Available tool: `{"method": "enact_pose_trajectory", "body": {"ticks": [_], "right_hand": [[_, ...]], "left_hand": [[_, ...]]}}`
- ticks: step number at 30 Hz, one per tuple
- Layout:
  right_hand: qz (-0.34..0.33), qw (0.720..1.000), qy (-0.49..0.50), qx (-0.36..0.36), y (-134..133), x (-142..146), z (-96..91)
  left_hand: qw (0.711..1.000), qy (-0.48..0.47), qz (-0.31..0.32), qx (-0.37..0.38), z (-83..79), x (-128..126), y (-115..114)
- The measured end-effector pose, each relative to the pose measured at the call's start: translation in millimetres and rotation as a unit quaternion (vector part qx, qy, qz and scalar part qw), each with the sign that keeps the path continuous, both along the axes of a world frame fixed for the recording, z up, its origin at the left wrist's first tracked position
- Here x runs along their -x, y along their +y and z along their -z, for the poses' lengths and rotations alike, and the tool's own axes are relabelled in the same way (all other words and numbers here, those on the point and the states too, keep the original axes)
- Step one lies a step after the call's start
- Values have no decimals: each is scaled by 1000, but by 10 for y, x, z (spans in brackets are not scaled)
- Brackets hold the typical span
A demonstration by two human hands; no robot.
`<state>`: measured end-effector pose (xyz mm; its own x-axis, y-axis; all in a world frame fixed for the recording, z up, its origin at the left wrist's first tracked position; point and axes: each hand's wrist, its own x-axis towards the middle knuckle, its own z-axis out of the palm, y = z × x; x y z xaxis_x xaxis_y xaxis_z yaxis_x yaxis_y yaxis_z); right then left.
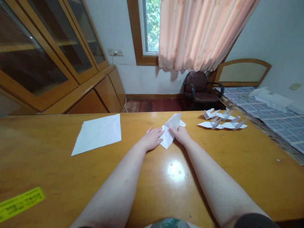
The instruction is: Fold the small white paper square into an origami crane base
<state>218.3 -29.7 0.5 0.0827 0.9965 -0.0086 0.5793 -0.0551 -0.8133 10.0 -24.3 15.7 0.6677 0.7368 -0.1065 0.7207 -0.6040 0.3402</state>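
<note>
A partly folded sheet of white paper (167, 139) lies on the wooden table between my hands, one flap of it raised. My left hand (152, 138) rests flat with fingers stretched, their tips on the paper's left edge. On the other side, my right hand (181, 135) pinches the raised flap between thumb and fingers; part of the paper is hidden behind it. Several folded white paper cranes (215, 123) stand grouped to the right. Off to the left lies a flat sheet of white paper (98, 134).
The wooden table (90, 183) spans the view, with a yellow label (21, 204) at its lower left. Beyond its far edge are a brown armchair (199, 83) and a glass-door cabinet (71, 63). A bed (256, 104) stands at the right.
</note>
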Motion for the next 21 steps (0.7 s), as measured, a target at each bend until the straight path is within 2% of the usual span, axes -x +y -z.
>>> {"method": "enact_pose_trajectory", "body": {"ticks": [4, 12, 17, 21], "right_hand": [[-21, 1000, -11, -18, -7, -7, -13], [-32, 999, -9, -28, -30, 2, -17], [-86, 993, -47, -71, -70, 27, -49], [-143, 985, -36, -88, -89, 29, -93]], "left_hand": [[999, 39, -5, 22, 11, -53, -53], [997, 36, 10, 61, -54, -19, -39], [998, 23, -1, 61, -20, -8, 4], [998, 23, -9, 59, 1, -17, 0]]}}
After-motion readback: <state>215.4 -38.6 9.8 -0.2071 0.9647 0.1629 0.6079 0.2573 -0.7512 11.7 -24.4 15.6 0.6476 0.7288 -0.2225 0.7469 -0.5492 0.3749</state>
